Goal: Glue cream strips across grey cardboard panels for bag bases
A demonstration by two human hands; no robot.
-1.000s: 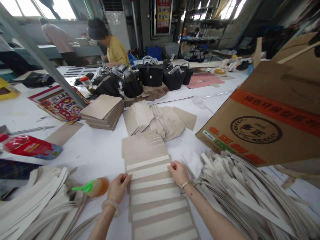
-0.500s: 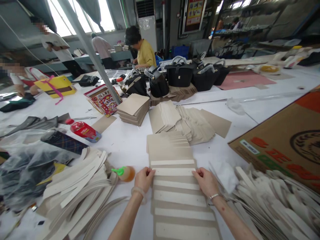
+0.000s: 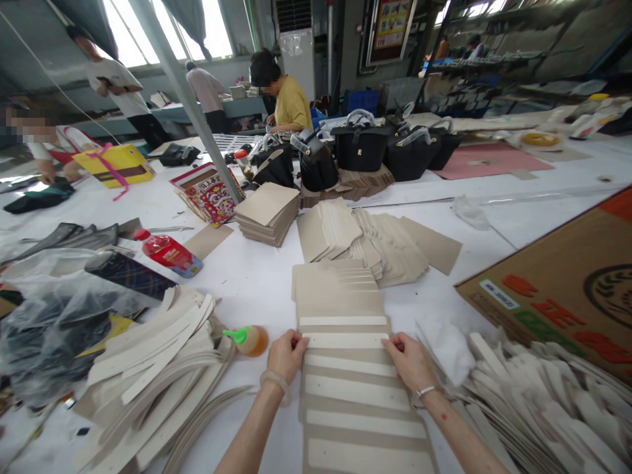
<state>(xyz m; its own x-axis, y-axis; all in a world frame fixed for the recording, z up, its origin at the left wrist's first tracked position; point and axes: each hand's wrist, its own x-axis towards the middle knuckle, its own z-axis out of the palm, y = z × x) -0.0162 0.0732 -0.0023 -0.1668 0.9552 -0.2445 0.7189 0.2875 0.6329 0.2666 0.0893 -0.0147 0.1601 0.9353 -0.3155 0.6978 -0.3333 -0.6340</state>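
A pale strip (image 3: 346, 340) lies crosswise on a column of overlapping beige boards (image 3: 340, 299). Its left end is pinched between the thumb and fingers of my left hand (image 3: 286, 355). At the other end, my right hand (image 3: 411, 361) pinches the strip the same way. More pale strips lie across the boards nearer to me, and one lies just beyond the held strip. Left of my left hand, a small squeeze bottle (image 3: 251, 340) with a green nozzle and amber liquid lies on its side.
Loose strips are heaped at left (image 3: 162, 368) and right (image 3: 553, 401). A cardboard box (image 3: 557, 289) stands at right. Beyond the boards are a board stack (image 3: 269, 214), fanned pieces (image 3: 390, 243) and black handbags (image 3: 360, 148). A red-labelled bottle (image 3: 170, 253) lies left. Co-workers are farther back.
The whole view has shifted slightly, with the background a little farther right. Both hands keep their pinch on the strip's ends, and the strip stays in place on the boards.
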